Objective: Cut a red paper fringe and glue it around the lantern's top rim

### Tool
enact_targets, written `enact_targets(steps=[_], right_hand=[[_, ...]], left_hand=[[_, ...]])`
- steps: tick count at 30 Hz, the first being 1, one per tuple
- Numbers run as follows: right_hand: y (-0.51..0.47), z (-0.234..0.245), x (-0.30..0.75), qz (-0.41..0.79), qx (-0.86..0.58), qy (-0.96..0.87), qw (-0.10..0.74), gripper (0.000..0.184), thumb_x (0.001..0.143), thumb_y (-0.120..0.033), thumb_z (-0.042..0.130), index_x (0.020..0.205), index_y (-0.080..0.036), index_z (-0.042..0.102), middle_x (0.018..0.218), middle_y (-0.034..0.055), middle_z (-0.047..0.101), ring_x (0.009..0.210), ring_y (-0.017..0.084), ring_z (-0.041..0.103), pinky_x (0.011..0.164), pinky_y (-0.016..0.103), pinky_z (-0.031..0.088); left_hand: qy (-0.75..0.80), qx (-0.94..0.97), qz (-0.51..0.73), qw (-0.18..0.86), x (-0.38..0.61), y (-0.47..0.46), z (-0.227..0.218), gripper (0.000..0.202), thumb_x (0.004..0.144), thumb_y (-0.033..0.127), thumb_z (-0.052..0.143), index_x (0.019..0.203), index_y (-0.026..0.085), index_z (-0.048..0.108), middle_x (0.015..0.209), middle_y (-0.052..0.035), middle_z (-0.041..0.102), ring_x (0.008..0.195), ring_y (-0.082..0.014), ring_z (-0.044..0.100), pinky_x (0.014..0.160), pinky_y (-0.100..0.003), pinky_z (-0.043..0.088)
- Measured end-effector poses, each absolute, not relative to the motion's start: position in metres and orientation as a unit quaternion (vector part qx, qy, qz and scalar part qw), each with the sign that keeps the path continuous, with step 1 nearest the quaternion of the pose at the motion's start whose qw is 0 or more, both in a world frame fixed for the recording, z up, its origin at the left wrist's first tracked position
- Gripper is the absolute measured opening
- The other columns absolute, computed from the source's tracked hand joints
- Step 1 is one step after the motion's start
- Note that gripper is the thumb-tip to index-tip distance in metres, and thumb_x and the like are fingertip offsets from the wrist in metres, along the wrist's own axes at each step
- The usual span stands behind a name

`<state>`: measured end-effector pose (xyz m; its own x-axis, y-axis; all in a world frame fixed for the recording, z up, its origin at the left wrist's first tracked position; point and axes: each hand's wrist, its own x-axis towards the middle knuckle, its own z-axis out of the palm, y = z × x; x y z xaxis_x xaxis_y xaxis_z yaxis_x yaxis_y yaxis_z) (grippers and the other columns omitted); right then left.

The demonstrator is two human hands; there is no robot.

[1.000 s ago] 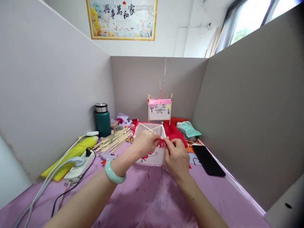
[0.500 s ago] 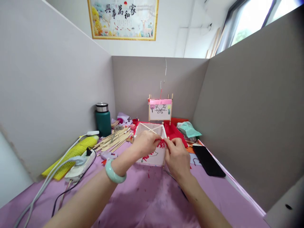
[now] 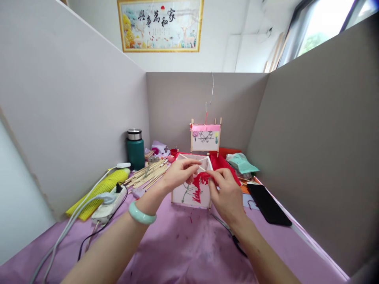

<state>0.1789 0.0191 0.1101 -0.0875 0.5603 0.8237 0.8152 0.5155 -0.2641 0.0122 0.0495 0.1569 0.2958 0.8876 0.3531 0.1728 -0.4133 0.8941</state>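
A small white paper lantern box (image 3: 184, 195) with a wooden stick frame stands on the purple cloth (image 3: 183, 252) in front of me. My left hand (image 3: 179, 173) and my right hand (image 3: 226, 189) are both pinched on a strip of red fringed paper (image 3: 199, 184) at the box's top front edge. The fringe hangs down over the box's drawn front face. A pale green bangle (image 3: 141, 215) sits on my left wrist.
A finished lantern (image 3: 205, 138) stands at the back. A green flask (image 3: 135, 150), several wooden sticks (image 3: 148, 175), a yellow mesh sleeve (image 3: 97, 191) and a power strip (image 3: 108, 201) with cables lie left. A black phone (image 3: 268, 205), red paper (image 3: 222, 163) and teal cloth (image 3: 241, 162) lie right. Grey partitions enclose the desk.
My hands have lifted slightly and the red fringe now hangs lower over the box's front. The view has shifted a little to the left, so everything sits further right.
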Motion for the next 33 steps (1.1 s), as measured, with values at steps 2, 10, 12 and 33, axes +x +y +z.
enact_targets(steps=[2,10,12,33], right_hand=[[0.019,0.117,0.178,-0.135,-0.461,-0.742,0.467,0.025,0.087,-0.017,0.049,0.103,-0.02,0.068,0.091,0.006,0.058,0.078,0.018,0.057,0.069,0.028,0.046],[0.017,0.117,0.192,-0.165,-0.401,-0.805,0.405,0.026,0.088,-0.014,0.046,0.097,-0.02,0.07,0.092,0.0075,0.061,0.088,0.02,0.056,0.076,0.031,0.044],[0.013,0.107,0.198,-0.167,-0.418,-0.792,0.413,0.023,0.09,-0.02,0.047,0.094,-0.018,0.07,0.087,0.0076,0.063,0.084,0.021,0.058,0.076,0.032,0.044],[0.017,0.091,0.166,0.411,-0.502,-0.612,0.452,0.03,0.072,-0.045,0.061,0.058,-0.019,0.055,0.04,-0.009,0.04,0.036,0.007,0.03,0.039,0.021,0.025]], left_hand=[[0.389,0.696,0.492,0.349,0.006,0.044,0.15,0.026,0.081,0.027,0.054,0.1,0.014,0.066,0.063,0.0013,0.057,0.05,-0.0091,0.053,0.047,-0.021,0.045],[0.472,0.691,0.514,0.185,-0.008,0.005,0.084,0.017,0.082,0.024,0.054,0.085,0.019,0.069,0.078,-0.0022,0.068,0.063,-0.0125,0.058,0.056,-0.022,0.044],[0.481,0.688,0.507,0.198,-0.004,0.002,0.071,0.016,0.082,0.023,0.054,0.084,0.019,0.069,0.078,-0.0024,0.069,0.064,-0.0132,0.058,0.057,-0.023,0.043],[0.421,0.716,0.557,0.027,0.011,-0.014,0.034,0.03,0.084,0.016,0.052,0.114,0.02,0.053,0.1,-0.008,0.059,0.083,-0.0176,0.06,0.073,-0.032,0.05]])
